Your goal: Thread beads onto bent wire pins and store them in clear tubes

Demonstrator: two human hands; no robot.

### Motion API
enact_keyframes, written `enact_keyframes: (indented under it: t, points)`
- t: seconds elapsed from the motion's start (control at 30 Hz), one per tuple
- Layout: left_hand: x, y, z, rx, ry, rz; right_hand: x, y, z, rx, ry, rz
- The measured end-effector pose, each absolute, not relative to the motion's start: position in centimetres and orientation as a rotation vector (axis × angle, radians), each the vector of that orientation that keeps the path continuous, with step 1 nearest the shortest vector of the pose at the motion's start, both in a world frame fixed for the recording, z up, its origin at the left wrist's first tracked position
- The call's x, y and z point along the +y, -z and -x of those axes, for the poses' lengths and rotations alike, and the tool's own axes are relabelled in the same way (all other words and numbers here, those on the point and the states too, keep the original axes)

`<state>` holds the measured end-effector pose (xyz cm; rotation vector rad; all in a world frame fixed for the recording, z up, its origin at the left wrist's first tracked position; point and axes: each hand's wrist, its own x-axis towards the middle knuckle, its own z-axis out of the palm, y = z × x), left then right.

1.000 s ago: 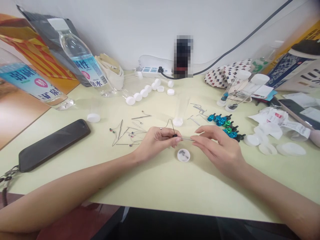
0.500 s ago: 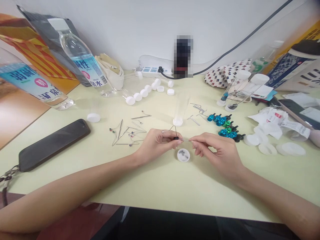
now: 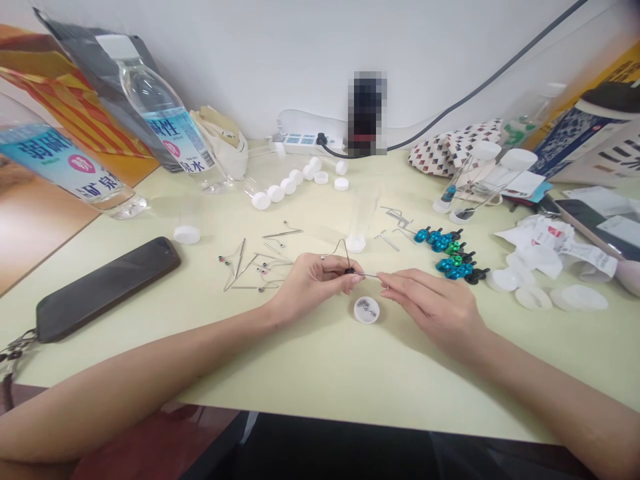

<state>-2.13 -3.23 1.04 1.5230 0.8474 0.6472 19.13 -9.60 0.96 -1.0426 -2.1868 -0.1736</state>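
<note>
My left hand (image 3: 317, 283) is closed in a pinch on a small black fitting (image 3: 349, 271), from which a thin bent wire (image 3: 342, 244) sticks up. A thin metal rod (image 3: 370, 275) runs from the fitting to my right hand (image 3: 440, 300), whose fingertips are pressed together on its other end. What the rod's tip meets is too small to make out. Just below both hands lies a white cap (image 3: 357, 317) with several tiny metal pieces (image 3: 367, 307) in it. Left of my left hand are several bent wires with small coloured ends (image 3: 261, 270).
Behind the hands a clear tube (image 3: 364, 210) stands on its white cap. Small hex keys (image 3: 389, 241) and blue and green metal parts (image 3: 440, 243) lie to the right, near white lids (image 3: 534, 298). A phone (image 3: 107, 288) and water bottles (image 3: 167, 123) are at the left.
My right hand's fingers have straightened and flattened along the rod. My left hand has shifted slightly up and left with the black fitting, and more of the rod shows between the hands.
</note>
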Motion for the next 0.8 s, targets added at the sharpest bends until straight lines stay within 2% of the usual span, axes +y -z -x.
enact_keyframes:
  t: [0.17,0.33,0.4,0.57,0.8]
  points:
    - [-3.3,-0.8,2.1,0.819,-0.644,-1.553,-9.6,-0.8,-19.2,-2.147,-0.111,1.068]
    - [-3.6,-1.0,2.1,0.809,-0.637,-1.605,-9.8,-0.6,-19.0,-2.109,-0.199,1.141]
    - [-3.6,-1.1,2.1,0.807,-0.632,-1.603,-9.7,-0.7,-19.0,-2.127,-0.135,1.162]
    - [-3.4,-1.2,2.1,0.810,-0.655,-1.535,-9.4,-1.0,-19.5,-2.220,0.276,1.129]
    - [-3.4,-0.9,2.1,0.797,-0.631,-1.485,-9.6,-0.9,-20.2,-2.258,0.425,1.033]
